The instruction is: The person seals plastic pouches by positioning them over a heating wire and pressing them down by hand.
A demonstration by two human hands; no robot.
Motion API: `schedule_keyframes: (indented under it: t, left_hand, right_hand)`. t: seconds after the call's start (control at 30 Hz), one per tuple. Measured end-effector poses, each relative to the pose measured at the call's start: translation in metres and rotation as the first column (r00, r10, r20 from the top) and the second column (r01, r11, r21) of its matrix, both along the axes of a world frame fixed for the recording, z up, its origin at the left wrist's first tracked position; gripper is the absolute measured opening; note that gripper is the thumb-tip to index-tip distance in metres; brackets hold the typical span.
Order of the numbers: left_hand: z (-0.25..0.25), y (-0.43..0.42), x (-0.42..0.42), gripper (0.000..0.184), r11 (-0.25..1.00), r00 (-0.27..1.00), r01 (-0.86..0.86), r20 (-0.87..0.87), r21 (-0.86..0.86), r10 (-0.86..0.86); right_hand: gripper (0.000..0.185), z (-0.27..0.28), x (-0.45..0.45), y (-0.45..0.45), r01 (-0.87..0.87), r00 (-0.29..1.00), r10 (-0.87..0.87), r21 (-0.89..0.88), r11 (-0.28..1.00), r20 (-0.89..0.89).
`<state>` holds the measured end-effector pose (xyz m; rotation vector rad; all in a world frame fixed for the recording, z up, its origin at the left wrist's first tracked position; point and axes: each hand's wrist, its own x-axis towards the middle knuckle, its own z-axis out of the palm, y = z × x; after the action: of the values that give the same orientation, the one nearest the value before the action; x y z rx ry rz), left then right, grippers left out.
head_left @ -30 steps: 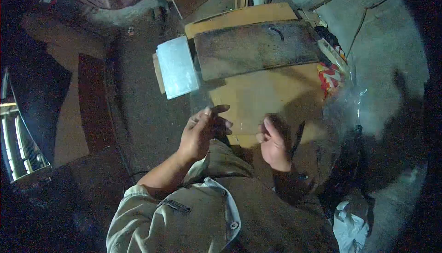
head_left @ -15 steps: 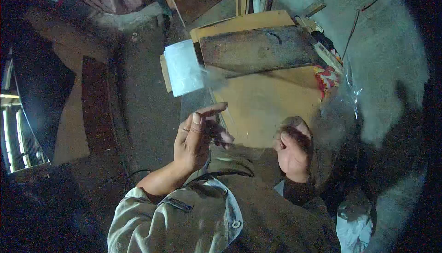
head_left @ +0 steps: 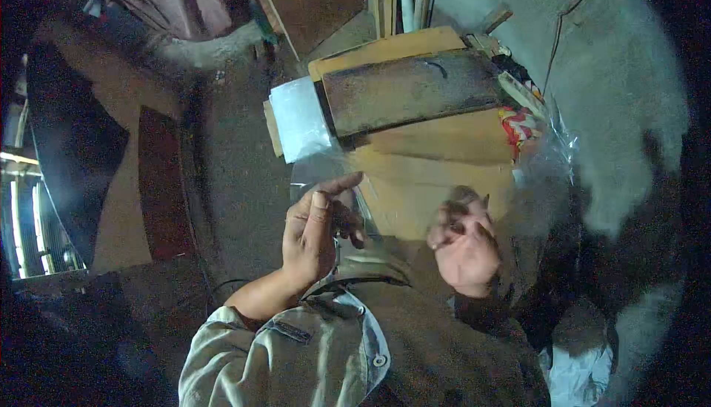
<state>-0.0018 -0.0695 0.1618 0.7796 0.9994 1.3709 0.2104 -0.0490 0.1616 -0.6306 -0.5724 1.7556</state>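
While the left hand [head_left: 309, 223] and blurred right hand [head_left: 466, 250] bend loosely near clear plastic film [head_left: 317, 168], I cannot tell whether either grip holds it; light, even tension should limit creases.

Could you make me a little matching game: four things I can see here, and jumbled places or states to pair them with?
Things
1. The person's bare left hand
2. Pale bluish-white, flat rectangular stack
3. Dark, worn rectangular board
4. Red-and-white patterned wrapping

Places or states
A. At the right edge of the flat tan board
B. Bears a dark curved mark
C. Forefinger stretched out
D. Beside the dark board's left end

Pairs: 1-C, 2-D, 3-B, 4-A
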Motion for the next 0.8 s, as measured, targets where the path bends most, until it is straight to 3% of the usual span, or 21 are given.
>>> schedule_keyframes:
  t: [0.03,0.07,0.17,0.23,0.33,0.43,0.53,0.8]
  left_hand:
    - [0.0,-0.001,0.002,0.049,1.0,1.0,-0.011,-0.025,0.014,0.011]
    - [0.0,-0.002,0.003,0.049,1.0,1.0,-0.007,-0.026,0.016,0.007]
    - [-0.001,-0.005,0.006,0.046,0.997,0.986,0.072,-0.151,0.035,-0.066]
    - [-0.004,-0.006,0.005,0.038,0.996,0.992,0.085,-0.093,0.008,-0.084]
    - [0.001,-0.004,0.001,0.028,0.993,0.988,0.107,-0.105,-0.055,-0.112]
    - [-0.015,-0.003,-0.005,0.02,0.978,0.983,0.184,0.014,-0.094,-0.184]
    - [-0.019,-0.002,-0.009,0.017,0.984,0.991,0.132,0.033,-0.12,-0.129]
    - [-0.018,0.008,-0.016,0.013,0.987,0.997,0.005,0.076,-0.161,0.008]
  right_hand:
    - [0.065,-0.012,-0.004,-0.006,0.02,0.997,-0.02,0.006,1.0,0.069]
    - [0.064,-0.022,-0.004,-0.008,-0.043,0.998,0.043,0.007,0.999,0.049]
    - [0.051,-0.02,-0.012,-0.012,-0.099,0.976,0.073,0.118,0.988,0.205]
    - [0.033,-0.015,-0.01,-0.012,-0.075,0.901,0.095,-0.062,0.995,0.423]
    - [0.017,-0.006,-0.014,-0.009,0.051,0.906,-0.045,-0.003,0.999,0.422]
    - [0.013,-0.003,-0.015,-0.011,0.127,0.878,-0.11,-0.004,0.992,0.466]
    - [0.013,-0.006,-0.004,-0.006,0.051,0.864,-0.047,0.005,0.999,0.502]
    - [0.013,-0.029,0.019,-0.001,0.08,0.858,-0.078,0.018,0.997,0.507]
